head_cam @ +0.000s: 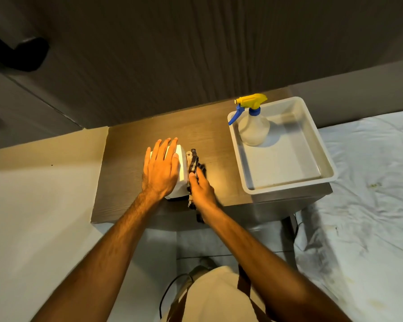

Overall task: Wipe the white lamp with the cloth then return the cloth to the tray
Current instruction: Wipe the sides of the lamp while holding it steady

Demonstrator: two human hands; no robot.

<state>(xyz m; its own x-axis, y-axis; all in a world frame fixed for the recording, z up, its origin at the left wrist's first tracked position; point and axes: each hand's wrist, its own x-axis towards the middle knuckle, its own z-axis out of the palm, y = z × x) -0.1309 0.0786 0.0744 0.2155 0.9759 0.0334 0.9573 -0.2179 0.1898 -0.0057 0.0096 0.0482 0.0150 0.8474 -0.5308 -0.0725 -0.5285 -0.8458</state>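
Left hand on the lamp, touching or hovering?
Touching. The head view shows the left hand lying flat on top of the white lamp, fingers draped over its far edge.

The white lamp [181, 173] stands just left of the frame's centre, a boxy white shade seen from above, with my left hand [159, 169] flat on its top. The cloth [194, 167], dark and pale checked, is pressed against the lamp's right side under my right hand [201, 190]. The tray [321, 147], pale grey and rectangular, sits at centre right
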